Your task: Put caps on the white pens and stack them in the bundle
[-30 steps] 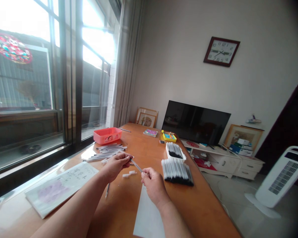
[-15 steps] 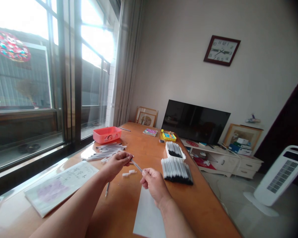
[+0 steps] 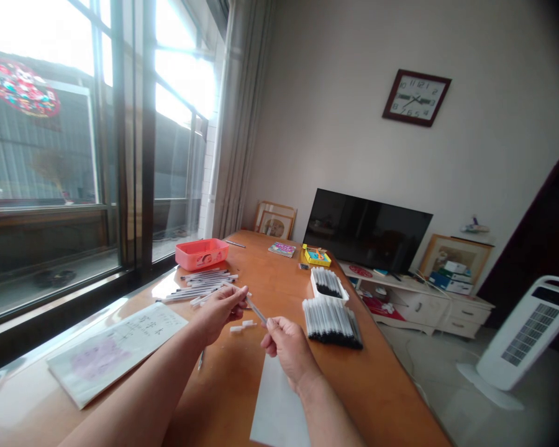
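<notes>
A slim, clear-barrelled pen [image 3: 257, 308] is stretched between my two hands above the table. My left hand [image 3: 222, 310] pinches its far end, and a thin pale tip sticks out past those fingers. The near end is in the closed fingers of my right hand [image 3: 286, 344]. Below and between the hands lie two small white pieces [image 3: 242, 326]. Left of my left hand is a loose pile of pens [image 3: 200, 284]. Beyond my right hand, a row of clear pens with black ends [image 3: 333, 321] lies side by side.
A white tray [image 3: 339, 298] holds more pens at the right. On the wooden table [image 3: 279, 273] also rest a pink bin [image 3: 202, 254], a notebook [image 3: 116, 351], a white sheet [image 3: 278, 403], a yellow box [image 3: 317, 256] and a booklet [image 3: 282, 249]. One pen part [image 3: 200, 360] lies near my left wrist.
My left fingers have shifted slightly down and turned, and a pale tip now shows past them. My right hand has hardly moved and keeps its hold on the pen.
</notes>
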A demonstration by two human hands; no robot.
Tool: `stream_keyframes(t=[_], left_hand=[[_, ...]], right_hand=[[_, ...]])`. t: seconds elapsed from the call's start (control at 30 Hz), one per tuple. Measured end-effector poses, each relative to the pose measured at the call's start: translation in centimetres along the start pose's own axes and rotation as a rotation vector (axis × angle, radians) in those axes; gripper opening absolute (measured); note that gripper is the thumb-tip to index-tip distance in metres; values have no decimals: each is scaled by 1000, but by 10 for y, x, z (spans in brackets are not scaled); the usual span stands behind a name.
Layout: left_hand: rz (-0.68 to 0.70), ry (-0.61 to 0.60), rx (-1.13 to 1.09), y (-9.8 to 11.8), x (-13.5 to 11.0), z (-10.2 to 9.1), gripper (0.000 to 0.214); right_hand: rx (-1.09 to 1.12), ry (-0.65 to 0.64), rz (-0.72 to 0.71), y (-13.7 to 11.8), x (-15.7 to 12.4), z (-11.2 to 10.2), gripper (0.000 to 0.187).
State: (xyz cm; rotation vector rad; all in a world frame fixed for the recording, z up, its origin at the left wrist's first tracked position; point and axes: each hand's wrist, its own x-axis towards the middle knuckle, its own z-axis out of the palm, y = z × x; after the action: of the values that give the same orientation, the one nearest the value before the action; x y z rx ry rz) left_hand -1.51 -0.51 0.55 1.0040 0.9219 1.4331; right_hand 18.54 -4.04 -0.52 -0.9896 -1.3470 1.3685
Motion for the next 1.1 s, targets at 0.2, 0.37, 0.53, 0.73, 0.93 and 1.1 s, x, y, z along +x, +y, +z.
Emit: stream_keyframes(t=[0.2, 0.37, 0.53, 0.73, 0.93, 1.1], left_hand=[[-33, -113, -86, 8, -3, 1, 23], [-123, -80, -144, 12, -7, 5, 29], [-75, -47, -77, 8, -6, 3, 23], [-128, -79, -98, 9, -7, 4, 34], [-59, -42, -74, 1, -2, 2, 29], [-29, 28, -131, -2, 5, -5, 23]], right_hand=[[61, -20, 31, 1, 2, -1, 49], [119, -36, 40, 0, 2, 0, 51], [95, -56, 57, 0, 1, 1, 52], [111, -69, 65, 1, 1, 1, 54], [106, -58, 117, 0, 2, 1, 54], [98, 51, 59, -4, 0, -1, 40]])
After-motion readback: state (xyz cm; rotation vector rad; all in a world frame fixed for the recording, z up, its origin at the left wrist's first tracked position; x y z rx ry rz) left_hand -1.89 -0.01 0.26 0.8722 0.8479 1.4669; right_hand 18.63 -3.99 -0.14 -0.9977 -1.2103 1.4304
